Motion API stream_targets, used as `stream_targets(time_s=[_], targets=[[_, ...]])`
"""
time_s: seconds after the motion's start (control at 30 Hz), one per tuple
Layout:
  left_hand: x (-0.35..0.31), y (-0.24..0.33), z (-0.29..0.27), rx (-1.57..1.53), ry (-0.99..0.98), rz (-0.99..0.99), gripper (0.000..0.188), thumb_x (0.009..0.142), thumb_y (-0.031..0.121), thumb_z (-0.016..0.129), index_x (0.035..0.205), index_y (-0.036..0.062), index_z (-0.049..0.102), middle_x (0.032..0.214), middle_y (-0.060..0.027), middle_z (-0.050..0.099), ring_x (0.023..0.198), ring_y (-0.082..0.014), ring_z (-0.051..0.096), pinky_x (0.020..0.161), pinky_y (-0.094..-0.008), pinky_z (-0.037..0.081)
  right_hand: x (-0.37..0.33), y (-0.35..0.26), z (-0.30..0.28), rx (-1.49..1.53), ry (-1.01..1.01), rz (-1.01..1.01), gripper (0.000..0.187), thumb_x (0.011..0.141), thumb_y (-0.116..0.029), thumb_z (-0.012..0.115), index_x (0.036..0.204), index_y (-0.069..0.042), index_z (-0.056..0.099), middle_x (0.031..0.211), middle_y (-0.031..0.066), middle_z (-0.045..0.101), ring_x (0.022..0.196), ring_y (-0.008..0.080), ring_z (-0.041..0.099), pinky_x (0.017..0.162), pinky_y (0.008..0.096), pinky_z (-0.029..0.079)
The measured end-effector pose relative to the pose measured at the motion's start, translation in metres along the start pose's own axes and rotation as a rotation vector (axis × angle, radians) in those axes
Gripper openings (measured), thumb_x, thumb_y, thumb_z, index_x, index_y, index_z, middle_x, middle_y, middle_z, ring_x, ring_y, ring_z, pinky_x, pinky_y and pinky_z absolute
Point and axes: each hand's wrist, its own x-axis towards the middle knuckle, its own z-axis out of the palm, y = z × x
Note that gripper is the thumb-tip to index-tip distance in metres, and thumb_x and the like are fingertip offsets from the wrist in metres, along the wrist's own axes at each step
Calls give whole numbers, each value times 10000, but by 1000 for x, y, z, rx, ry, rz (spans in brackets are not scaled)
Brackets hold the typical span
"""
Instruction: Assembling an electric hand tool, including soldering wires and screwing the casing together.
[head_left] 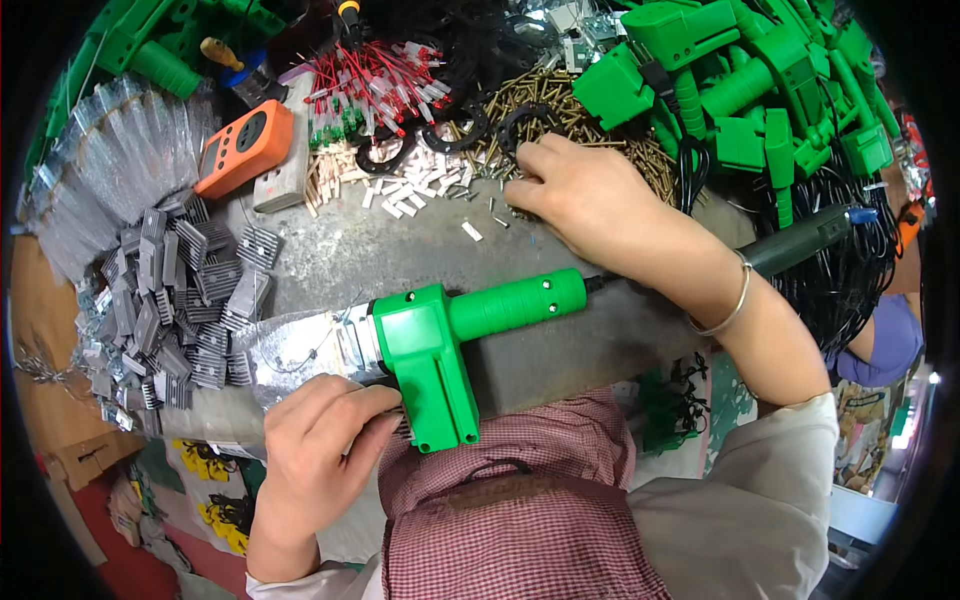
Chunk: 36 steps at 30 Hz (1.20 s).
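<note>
A green plastic-bodied hand tool [415, 340] lies across the metal work surface, its ribbed handle [515, 305] pointing right with a black cord leaving the end. Its silvery front part [300, 350] is covered by clear plastic film. My left hand [325, 440] is closed at the housing's near left edge, thumb and fingers pinching a small grey finned piece [405, 426], mostly hidden. Farther off, my right hand [570, 190] reaches to the edge of a pile of brass-coloured screws [560, 95]. Its fingers are curled together, and whatever they hold is hidden.
Grey finned metal blocks [205, 310] and clear plastic sleeves [125, 150] crowd the left. An orange meter [245, 148] sits near white tubes [405, 185] and red-wired lamps [375, 80]. Green housings [740, 90] fill the far right, above a dark electric screwdriver [800, 242] and black cables.
</note>
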Motion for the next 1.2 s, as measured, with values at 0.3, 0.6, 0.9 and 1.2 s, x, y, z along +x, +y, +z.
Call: stream_targets(time_s=[0.3, 0.6, 0.9, 1.2], targets=[[21, -4, 1, 18, 21, 87, 231, 689, -24, 759, 900, 36, 687, 728, -74, 596, 603, -229, 573, 534, -336, 442, 2, 25, 1, 264, 132, -18, 129, 790, -123, 650, 910, -78, 653, 972, 95, 619, 902, 289, 627, 732, 402, 534], [52, -2, 21, -43, 140, 149, 196, 741, -31, 741, 923, 42, 724, 784, -84, 631, 675, -224, 624, 585, -316, 482, 5, 23, -26, 848, 437, 370, 164, 844, -123, 672, 967, -17, 689, 860, 111, 701, 787, 187, 662, 749, 305, 519], [58, 0, 22, -133, 196, 109, 213, 765, -64, 716, 955, 31, 733, 808, -91, 651, 716, -214, 650, 635, -289, 504, 8, 4, -36, 875, 499, 599, 194, 853, -173, 668, 972, -22, 691, 858, 103, 688, 759, 187, 666, 711, 310, 521], [45, 31, 25, -50, 445, 405, 391, 671, -51, 779, 1050, 36, 736, 855, -107, 672, 699, -217, 648, 605, -287, 523, -20, -104, -53, 2295, 240, 521, 227, 951, -206, 650, 1064, -9, 635, 822, 10, 652, 661, 58, 598, 562, 200, 479]])
